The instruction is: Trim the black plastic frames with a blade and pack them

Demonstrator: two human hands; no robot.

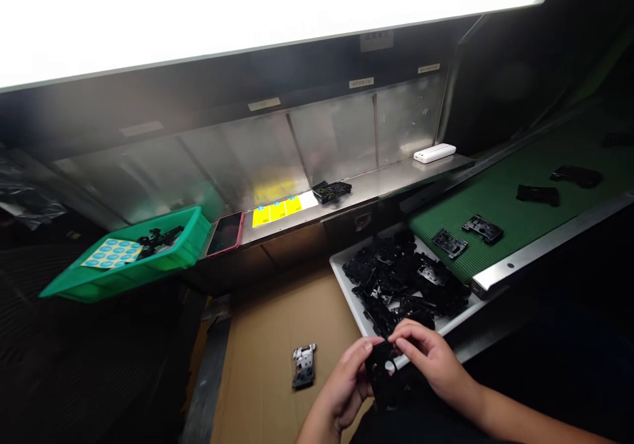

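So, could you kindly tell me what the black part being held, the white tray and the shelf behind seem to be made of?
The black part looks like moulded plastic, matte without metallic shine. The white tray has a smooth finish; painted metal or plastic, I cannot tell. The shelf looks like stainless steel, its surface shining.

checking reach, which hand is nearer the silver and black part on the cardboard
Left. The left hand is right of the silver-and-black metal part; the right hand lies farther right.

You've got a brushed stainless-steel shelf (376, 189) backed by reflective grey partition panels (337, 133), a blown-out white overhead light panel (148, 21), a green ribbed conveyor belt (495, 196) on your right, brown cardboard sheet (257, 345) below.
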